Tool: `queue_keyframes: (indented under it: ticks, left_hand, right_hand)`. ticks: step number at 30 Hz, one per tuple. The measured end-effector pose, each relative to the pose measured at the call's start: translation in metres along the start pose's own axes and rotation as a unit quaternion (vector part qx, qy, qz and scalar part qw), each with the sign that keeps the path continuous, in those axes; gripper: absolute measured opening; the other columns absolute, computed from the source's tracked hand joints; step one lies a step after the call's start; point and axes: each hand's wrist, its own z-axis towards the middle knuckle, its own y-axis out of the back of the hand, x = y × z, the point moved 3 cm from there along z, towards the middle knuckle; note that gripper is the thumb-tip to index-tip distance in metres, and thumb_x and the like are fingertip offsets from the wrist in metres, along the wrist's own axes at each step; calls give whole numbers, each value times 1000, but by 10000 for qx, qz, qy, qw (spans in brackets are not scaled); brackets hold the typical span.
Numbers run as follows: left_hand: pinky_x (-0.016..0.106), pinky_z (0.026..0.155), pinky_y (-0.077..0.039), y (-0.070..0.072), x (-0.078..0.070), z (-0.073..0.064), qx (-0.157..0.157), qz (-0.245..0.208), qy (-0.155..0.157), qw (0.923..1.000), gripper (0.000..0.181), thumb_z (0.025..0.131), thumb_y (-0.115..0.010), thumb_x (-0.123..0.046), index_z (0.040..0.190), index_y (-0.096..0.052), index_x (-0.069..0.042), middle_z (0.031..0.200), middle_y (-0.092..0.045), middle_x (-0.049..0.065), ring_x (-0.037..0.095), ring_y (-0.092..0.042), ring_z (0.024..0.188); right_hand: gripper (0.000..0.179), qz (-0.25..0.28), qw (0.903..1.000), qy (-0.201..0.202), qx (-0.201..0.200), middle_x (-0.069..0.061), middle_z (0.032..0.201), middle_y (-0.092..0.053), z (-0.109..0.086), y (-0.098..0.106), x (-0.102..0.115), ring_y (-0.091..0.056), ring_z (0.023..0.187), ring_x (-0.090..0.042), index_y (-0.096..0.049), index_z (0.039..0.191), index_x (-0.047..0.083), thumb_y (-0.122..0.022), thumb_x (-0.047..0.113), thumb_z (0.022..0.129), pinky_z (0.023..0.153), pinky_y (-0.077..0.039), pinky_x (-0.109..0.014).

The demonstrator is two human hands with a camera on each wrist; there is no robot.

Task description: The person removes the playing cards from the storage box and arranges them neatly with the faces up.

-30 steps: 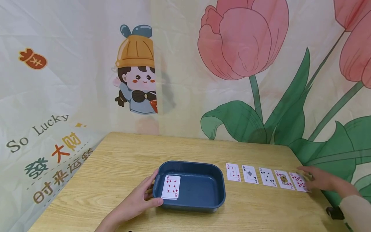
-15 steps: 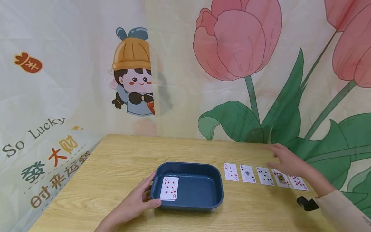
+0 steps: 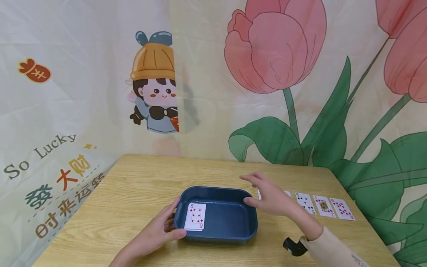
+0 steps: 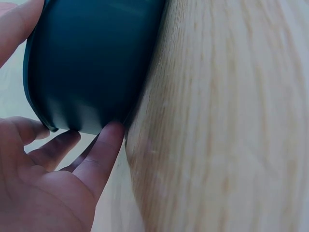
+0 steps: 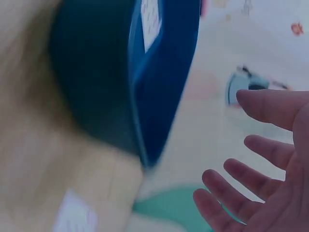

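Observation:
A dark blue rectangular tray stands on the wooden table. Inside, at its left end, lies a small pile of playing cards, the six of diamonds face up on top. My left hand grips the tray's left end, thumb at the front corner; the left wrist view shows fingertips against the end wall. At the right end hovers my right hand, fingers spread and holding nothing; in the right wrist view that hand is apart from the tray.
Right of the tray runs a row of face-up cards: a five of spades, a jack and a red card. My right hand partly hides others. A printed cloth hangs behind the table.
My right hand has moved left from the far end of the card row, over the cards, to the tray's right end. The left hand and tray stay in place.

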Motion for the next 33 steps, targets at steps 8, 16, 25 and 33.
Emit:
queue_keyframes:
  ticks: [8,16,25,33]
  left_hand:
    - [23,107,-50,1,2,1,-50,99,178,9998,101,96,-82,-22,172,-16,-22,173,-21,19,42,-46,146]
    - [30,109,-52,1,0,1,40,212,212,9995,97,99,-79,-24,172,-15,-22,174,-20,21,44,-47,146]
    - [25,107,-51,1,-2,1,126,50,231,9996,97,100,-78,-23,172,-14,-22,175,-18,19,41,-44,148]
    - [26,108,-51,1,-1,1,107,93,206,9997,97,99,-78,-23,172,-14,-22,175,-16,19,43,-43,149]
  right_hand:
    - [65,432,9973,22,600,-8,146,-57,34,-70,43,-62,125,-26,-54,156,16,-79,31,98,104,-56,-46]
    - [71,308,9966,-138,756,-5,142,-58,53,-122,56,-58,120,-18,-58,153,14,-86,35,91,102,-56,-37]
    - [81,-392,9960,-286,748,-2,142,-58,57,-143,57,-51,114,-17,-60,151,16,-92,46,83,96,-52,-40]
    - [80,-402,9953,-354,801,-1,142,-58,58,-146,50,-50,114,-17,-61,150,17,-93,45,82,98,-52,-40]
